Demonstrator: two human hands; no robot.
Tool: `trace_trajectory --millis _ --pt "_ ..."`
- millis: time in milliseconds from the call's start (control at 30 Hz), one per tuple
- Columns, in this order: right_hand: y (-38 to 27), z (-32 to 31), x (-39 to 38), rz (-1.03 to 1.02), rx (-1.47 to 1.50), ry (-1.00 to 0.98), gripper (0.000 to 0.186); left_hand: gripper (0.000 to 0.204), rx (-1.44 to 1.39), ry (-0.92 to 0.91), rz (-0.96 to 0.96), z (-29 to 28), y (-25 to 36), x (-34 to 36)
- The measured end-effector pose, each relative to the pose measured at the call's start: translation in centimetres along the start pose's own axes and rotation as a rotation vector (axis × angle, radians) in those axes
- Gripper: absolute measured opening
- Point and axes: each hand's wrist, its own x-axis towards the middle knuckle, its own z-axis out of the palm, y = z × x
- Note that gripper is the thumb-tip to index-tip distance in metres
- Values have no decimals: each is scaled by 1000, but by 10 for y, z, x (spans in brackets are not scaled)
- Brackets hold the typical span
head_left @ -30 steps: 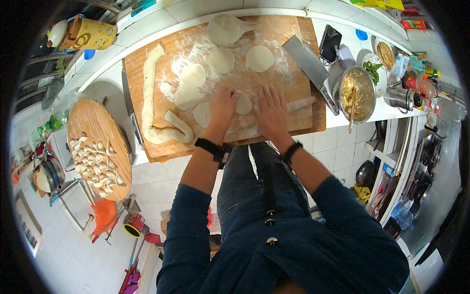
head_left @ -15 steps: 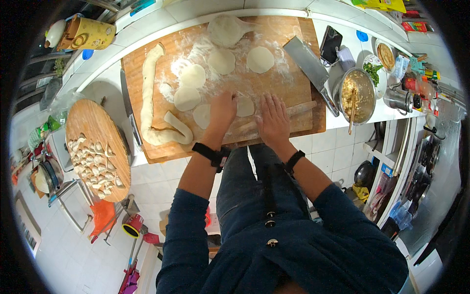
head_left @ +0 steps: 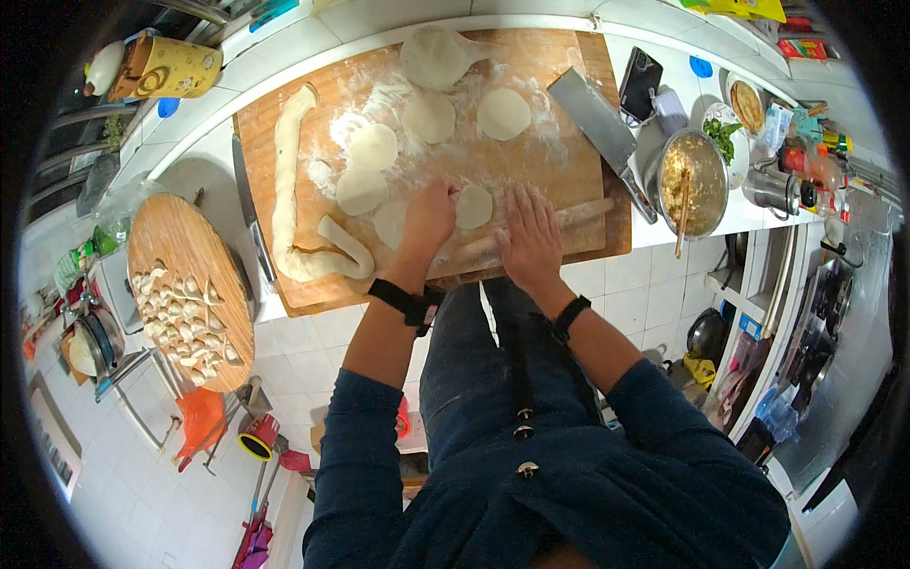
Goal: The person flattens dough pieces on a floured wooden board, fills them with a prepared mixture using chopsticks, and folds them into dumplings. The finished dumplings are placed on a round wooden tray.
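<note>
On the floured wooden board [head_left: 327, 299], my left hand [head_left: 428, 220] pinches the left edge of a small round dough wrapper [head_left: 474, 207]. My right hand [head_left: 531, 235] lies with fingers stretched out over a thin rolling pin [head_left: 583, 211], which slants across the board's near side. Part of the pin is hidden under that hand. Another wrapper [head_left: 389, 226] is partly covered by my left hand. Beyond are more flat rounds, among them one at the right [head_left: 504, 115] and a bigger one [head_left: 436, 59] at the far edge. A long dough rope [head_left: 287, 190] bends along the left side.
A cleaver [head_left: 594, 119] lies on the board's right side, near a metal bowl of filling [head_left: 706, 194] with chopsticks [head_left: 682, 204]. A phone [head_left: 641, 83] is behind it. At the left are a long knife [head_left: 252, 209] and a round board [head_left: 180, 247] bearing several dumplings.
The small wrapper has shifted very slightly between my hands. Both hands stay in nearly the same place, the right one still over the rolling pin.
</note>
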Motion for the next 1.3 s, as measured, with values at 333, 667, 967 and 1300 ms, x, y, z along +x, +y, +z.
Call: trace_trajectory --millis 333,667,967,1300 --pt "-6 7 79 14 -6 84 52 22 106 51 69 4 11 10" --pt "3 3 -4 7 14 -92 59 31 -126 46 -30 -10 -14 14" --pt "7 -10 -5 -84 107 -91 56 26 305 634 -20 -121 -104 35" --pt "34 -16 1 -189 224 -337 30 24 -249 446 -22 -81 -57 43"
